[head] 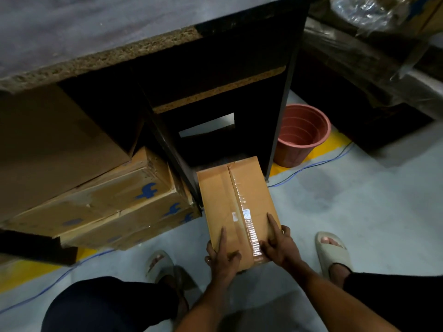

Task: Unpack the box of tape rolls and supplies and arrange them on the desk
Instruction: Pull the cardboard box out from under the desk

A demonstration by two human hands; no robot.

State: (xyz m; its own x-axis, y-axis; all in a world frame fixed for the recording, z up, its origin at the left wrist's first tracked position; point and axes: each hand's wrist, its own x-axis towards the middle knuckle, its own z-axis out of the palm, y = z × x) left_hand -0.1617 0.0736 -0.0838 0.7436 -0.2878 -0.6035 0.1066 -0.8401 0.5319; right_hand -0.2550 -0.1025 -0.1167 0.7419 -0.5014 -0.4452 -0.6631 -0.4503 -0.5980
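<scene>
Standing over the scene, the desk [100,37] has a chipped front edge; stacked cartons [100,202] sit under its left side. A sealed cardboard box [233,202] lies on the floor [347,212], its far end under the desk. Both hands grip its near end: left hand [224,256] and right hand [279,245], fingers curled around the corners.

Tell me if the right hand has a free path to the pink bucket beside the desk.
Probably yes, once it lets go: the right hand grips the taped box, and only bare floor lies between it and the pink bucket.
</scene>
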